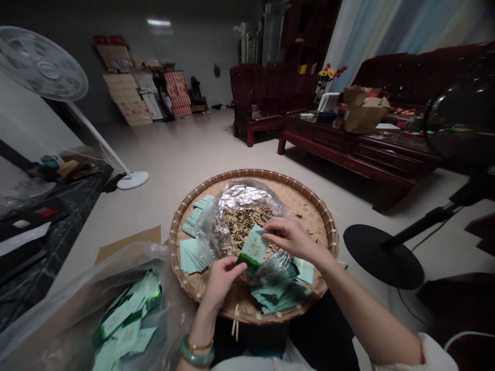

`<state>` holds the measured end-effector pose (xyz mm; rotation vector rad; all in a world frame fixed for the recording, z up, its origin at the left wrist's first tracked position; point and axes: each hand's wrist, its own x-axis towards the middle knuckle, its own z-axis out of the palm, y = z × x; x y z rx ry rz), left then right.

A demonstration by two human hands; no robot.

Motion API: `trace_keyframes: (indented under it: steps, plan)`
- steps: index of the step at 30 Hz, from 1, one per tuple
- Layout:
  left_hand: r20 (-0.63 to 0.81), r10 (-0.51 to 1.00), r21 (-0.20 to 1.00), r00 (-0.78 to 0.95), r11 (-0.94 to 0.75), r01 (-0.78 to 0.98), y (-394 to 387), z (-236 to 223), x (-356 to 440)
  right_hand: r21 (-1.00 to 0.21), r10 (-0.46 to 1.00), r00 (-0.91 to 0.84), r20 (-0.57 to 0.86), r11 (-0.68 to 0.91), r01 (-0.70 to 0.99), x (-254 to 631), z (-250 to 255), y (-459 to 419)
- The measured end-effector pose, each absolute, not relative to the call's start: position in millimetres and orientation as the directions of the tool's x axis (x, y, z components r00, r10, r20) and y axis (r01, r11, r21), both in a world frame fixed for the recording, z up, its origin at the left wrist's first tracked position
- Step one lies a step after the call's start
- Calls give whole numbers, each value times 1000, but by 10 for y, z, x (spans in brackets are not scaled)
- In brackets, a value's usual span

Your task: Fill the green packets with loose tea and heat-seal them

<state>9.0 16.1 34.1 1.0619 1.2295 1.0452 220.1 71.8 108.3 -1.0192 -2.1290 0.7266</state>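
Note:
A light-green paper packet (255, 243) with a dark green lower end is held between my two hands. My left hand (223, 278) pinches its lower left corner, thumb on top. At its upper right edge, the fingers of my right hand (288, 237) are closed. A small dark metal tip (265, 217) shows by the right fingers; what it belongs to is hidden. Behind the packet, an open clear bag with a silvery lining (247, 193) contains a dry mix of pale and dark bits (242, 224). The bag sits in a round woven bamboo tray (313, 206).
Flat green packets (191, 256) lie fanned at the tray's left, and more packets (280, 293) at its front right. A plastic bag of packets (127, 319) is at lower left. Fans stand at left (133, 179) and right (382, 255). A low wooden table (348, 149) is beyond.

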Motion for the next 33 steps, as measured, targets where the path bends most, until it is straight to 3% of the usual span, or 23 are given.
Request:
trace_keyframes:
  steps: [8,13,17,21,26,30,33]
  plan:
    - [-248,945,930,211,293,-220,175,443,275,-782,791,-553,261,509,360,2086,1054,666]
    - [-301,943,896,144,332,-295,168,393,292,-901,929,-251,272,338,272,2106,884,759]
    - [-328,941,883,79,335,-329,170,359,265,-863,910,-319,266,372,343,2044,715,778]
    - [-275,960,921,45,277,-275,173,373,277,-894,930,-326,172,286,344,1871,625,712]
    - [-223,973,969,60,228,-91,140,382,278,-978,963,-260,70,118,171,1803,601,721]
    - [-302,949,947,87,309,-82,112,377,270,-991,957,-285,44,78,110,1856,639,769]
    - [-313,946,947,88,318,-53,113,384,281,-963,946,-312,89,162,215,1852,703,773]
